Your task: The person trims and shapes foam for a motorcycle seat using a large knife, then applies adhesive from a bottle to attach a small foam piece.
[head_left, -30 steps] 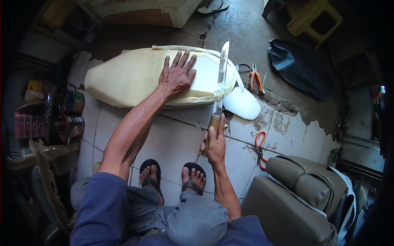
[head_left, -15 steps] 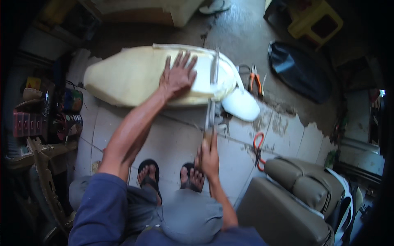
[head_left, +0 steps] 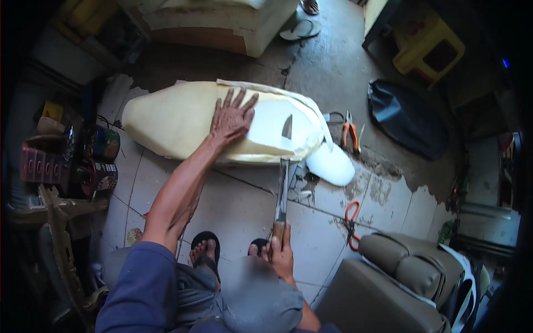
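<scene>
A long cream foam seat pad point(head_left: 172, 114) lies crosswise on the floor, with a whiter foam section point(head_left: 269, 122) at its right end. My left hand point(head_left: 233, 119) rests flat on it, fingers spread, by the edge of the white section. My right hand point(head_left: 281, 256) grips the wooden handle of a long knife point(head_left: 282, 194). Its blade points away from me and passes through the foam's near edge; the tip shows on the white surface, the stretch between is hidden. A loose white foam piece point(head_left: 331, 165) touches the pad's right end.
Orange-handled pliers point(head_left: 350, 133) and red-handled scissors point(head_left: 352, 225) lie to the right. Beyond the pliers is a black seat cover point(head_left: 405, 119). A brown padded seat point(head_left: 383, 277) stands near right, and a yellow plastic stool point(head_left: 427, 41) far right. Tins point(head_left: 100, 175) crowd the left side.
My right hand has drawn the knife back toward me, so less of the blade shows past the foam's edge. My left hand stays on the pad. A foot now shows at the far edge.
</scene>
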A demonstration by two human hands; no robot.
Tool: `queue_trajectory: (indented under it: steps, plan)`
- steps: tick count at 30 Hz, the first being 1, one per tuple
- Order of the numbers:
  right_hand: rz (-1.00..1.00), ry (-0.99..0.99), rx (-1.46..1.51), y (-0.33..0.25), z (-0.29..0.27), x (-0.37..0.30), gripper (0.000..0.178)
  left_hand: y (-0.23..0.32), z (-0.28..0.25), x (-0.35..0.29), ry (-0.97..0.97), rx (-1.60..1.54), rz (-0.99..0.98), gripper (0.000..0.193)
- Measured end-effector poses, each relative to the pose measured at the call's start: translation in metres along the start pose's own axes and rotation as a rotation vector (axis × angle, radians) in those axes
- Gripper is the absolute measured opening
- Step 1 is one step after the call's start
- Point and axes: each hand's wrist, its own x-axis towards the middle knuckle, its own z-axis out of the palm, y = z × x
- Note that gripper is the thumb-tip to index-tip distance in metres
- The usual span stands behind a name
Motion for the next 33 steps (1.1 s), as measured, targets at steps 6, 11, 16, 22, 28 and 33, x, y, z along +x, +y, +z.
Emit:
queue_trajectory:
  steps: [6, 11, 16, 22, 28, 33]
  plan:
    - [0.113, -0.013, 0.173, -0.069, 0.021, 0.062, 0.068, -0.013, 0.012, -0.009, 0.051, -0.013, 0.038, 0.056]
    - [0.010, -0.008, 0.113, -0.044, 0.022, 0.040, 0.066, -0.006, 0.003, 0.012, 0.094, 0.007, 0.044, 0.057]
    - [0.119, -0.030, 0.107, -0.083, 0.035, 0.057, 0.066, -0.022, 0.011, -0.001, 0.073, -0.058, 0.029, 0.057]
    - [0.058, -0.057, 0.179, -0.082, 0.032, 0.076, 0.066, -0.043, 0.021, -0.010, 0.247, -0.411, 0.063, 0.058]
    - [-0.169, -0.002, -0.022, -0.016, 0.028, 0.027, 0.067, -0.062, 0.021, -0.038, 0.150, -0.254, -0.117, 0.061]
    - [0.137, -0.113, 0.189, -0.054, 0.048, 0.055, 0.070, -0.074, 0.030, -0.055, 0.129, -0.243, -0.130, 0.061]
